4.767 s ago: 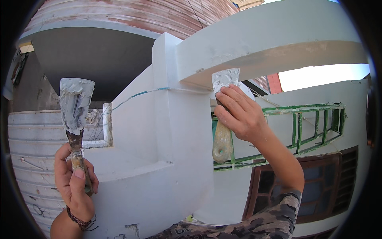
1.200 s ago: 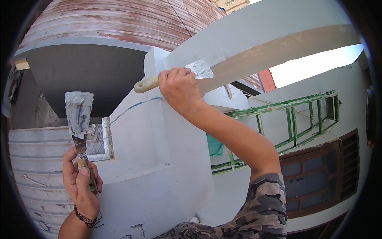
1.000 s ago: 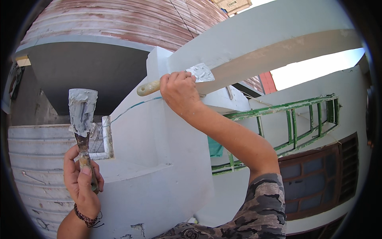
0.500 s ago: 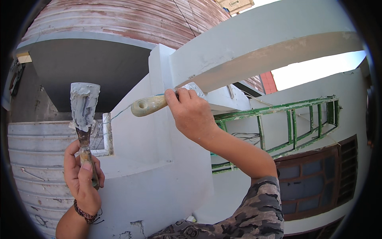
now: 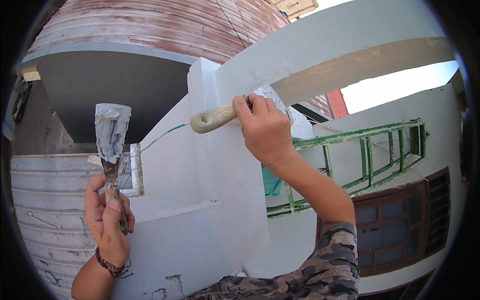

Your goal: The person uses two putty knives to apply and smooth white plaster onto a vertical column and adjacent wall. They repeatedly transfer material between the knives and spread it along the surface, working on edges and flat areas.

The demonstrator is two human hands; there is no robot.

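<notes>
Putty knife at pale outdoor beam

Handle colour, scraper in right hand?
The handle is yellowish beige with greyish smears; seen best in the head view.

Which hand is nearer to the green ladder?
Right. In the picture, the right hand appears at the upper left of the green ladder; the left hand is far to the ladder's left.

Wide fisheye, live from the head!
It faces the left hand and right hand, both near, while the green ladder sits farther off.
</notes>
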